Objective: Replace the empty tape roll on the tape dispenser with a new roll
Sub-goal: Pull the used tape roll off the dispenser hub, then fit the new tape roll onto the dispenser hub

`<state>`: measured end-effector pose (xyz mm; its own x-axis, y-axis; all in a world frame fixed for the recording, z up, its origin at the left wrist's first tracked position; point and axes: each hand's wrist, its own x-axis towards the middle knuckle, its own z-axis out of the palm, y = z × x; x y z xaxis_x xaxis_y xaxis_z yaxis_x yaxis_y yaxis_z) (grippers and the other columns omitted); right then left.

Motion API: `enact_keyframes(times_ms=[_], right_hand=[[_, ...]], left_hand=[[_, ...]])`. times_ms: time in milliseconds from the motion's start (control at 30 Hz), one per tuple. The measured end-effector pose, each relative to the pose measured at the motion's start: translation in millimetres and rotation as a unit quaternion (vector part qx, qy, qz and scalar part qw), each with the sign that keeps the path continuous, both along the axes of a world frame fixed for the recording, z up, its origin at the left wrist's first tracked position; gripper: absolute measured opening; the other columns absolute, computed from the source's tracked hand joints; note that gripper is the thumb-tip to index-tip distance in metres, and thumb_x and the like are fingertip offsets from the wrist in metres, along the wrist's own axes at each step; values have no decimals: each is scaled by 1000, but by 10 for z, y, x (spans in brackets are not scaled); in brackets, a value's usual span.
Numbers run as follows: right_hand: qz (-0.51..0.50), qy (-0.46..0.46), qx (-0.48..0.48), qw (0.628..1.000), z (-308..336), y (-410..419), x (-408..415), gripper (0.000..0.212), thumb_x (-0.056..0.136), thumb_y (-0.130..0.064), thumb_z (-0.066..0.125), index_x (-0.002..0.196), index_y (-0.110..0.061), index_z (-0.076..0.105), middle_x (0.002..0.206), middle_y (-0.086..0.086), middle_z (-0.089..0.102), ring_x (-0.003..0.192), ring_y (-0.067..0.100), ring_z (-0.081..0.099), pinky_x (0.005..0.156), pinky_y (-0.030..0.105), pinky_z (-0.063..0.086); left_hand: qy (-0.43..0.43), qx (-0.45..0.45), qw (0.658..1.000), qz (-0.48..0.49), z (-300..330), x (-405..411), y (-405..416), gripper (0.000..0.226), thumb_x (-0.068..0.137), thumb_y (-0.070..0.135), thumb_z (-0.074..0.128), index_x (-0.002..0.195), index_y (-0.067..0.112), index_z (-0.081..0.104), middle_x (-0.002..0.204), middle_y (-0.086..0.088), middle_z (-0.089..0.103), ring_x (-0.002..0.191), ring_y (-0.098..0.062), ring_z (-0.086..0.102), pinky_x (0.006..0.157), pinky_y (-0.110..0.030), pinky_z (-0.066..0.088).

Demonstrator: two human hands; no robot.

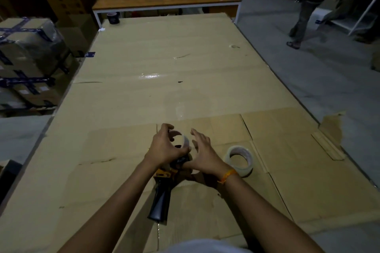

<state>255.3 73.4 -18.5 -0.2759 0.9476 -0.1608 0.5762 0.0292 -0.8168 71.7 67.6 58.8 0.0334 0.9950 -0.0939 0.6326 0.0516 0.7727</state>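
The left hand grips the empty core, seemingly just above the dispenser, while the spread right hand is nearer the new roll.

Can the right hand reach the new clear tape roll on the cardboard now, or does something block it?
Probably yes. The new clear tape roll lies on the brown cardboard sheet just right of the right hand, nothing between them. That hand is open, resting by the black-and-yellow tape dispenser.
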Motion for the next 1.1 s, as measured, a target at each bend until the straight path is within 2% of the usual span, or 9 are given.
enact_keyframes(times_ms=[100, 167, 333, 467, 600, 800, 900, 1033, 1100], right_hand=[[2, 9, 93, 996, 209, -123, 106, 124, 66, -37, 98, 168, -29, 26, 155, -6, 40, 139, 11, 38, 108, 20, 44], [21, -22, 160, 987, 267, -155, 143, 106, 71, -33, 94, 162, -22, 40, 148, -2, 49, 134, 16, 41, 107, 32, 49], [-19, -77, 191, 978, 297, -164, 336, 83, 74, -29, 93, 147, -13, 57, 135, 2, 58, 124, 18, 48, 101, 43, 55], [-109, -152, 137, 973, 330, -68, 564, 91, 75, -42, 94, 151, -14, 51, 147, 3, 53, 137, 22, 45, 111, 39, 50], [-131, -204, 105, 964, 324, 87, 726, 96, 79, -46, 90, 155, -6, 47, 148, 13, 56, 135, 32, 47, 108, 40, 47], [-130, -177, 33, 975, 369, 105, 843, 113, 78, -52, 90, 164, -5, 34, 155, 16, 52, 147, 35, 42, 114, 44, 46], [-152, -181, 33, 971, 475, -74, 944, 115, 73, -62, 89, 160, -7, 38, 154, 15, 54, 144, 34, 45, 109, 47, 50], [-151, -231, -12, 961, 475, -393, 1094, 135, 62, -69, 93, 164, -10, 28, 162, 11, 45, 149, 34, 39, 115, 48, 47], [-148, -234, -18, 961, 417, -527, 1127, 126, 63, -61, 96, 161, -12, 33, 159, 10, 45, 146, 32, 40, 111, 45, 47]], left_hand=[[6, -24, 999, -39, -22, 131, -11, 100, 71, 31, 95, 151, 10, 39, 139, -3, 68, 117, -15, 64, 87, -19, 51], [1, -25, 997, -74, -27, 251, -42, 102, 72, 29, 92, 154, 9, 35, 134, 1, 70, 118, -14, 65, 85, -13, 50], [-33, -34, 993, -105, -23, 405, -52, 100, 78, 37, 86, 158, 12, 31, 130, 3, 66, 123, -20, 63, 101, -34, 55], [-39, -26, 996, -72, -61, 319, -86, 95, 77, 50, 87, 154, 17, 40, 142, -3, 63, 127, -17, 60, 104, -38, 56], [-37, 8, 999, -27, -156, 171, -231, 64, 83, 35, 87, 137, 17, 59, 119, 5, 71, 104, -7, 68, 85, -16, 52], [-26, 30, 998, 54, -238, -53, -519, 11, 90, 11, 79, 98, 13, 72, 86, 3, 74, 78, 5, 70, 58, -15, 52], [-14, 27, 996, 83, -332, -200, -631, 8, 89, 13, 80, 90, 16, 73, 83, 3, 75, 80, 2, 68, 65, -30, 56], [-2, 12, 993, 121, -442, -303, -796, 14, 84, 12, 83, 83, 15, 70, 71, 0, 71, 65, 1, 65, 57, -9, 43], [-11, 21, 991, 135, -468, -320, -842, 17, 82, 10, 85, 80, 15, 69, 68, -2, 70, 67, 1, 65, 56, -7, 43]])
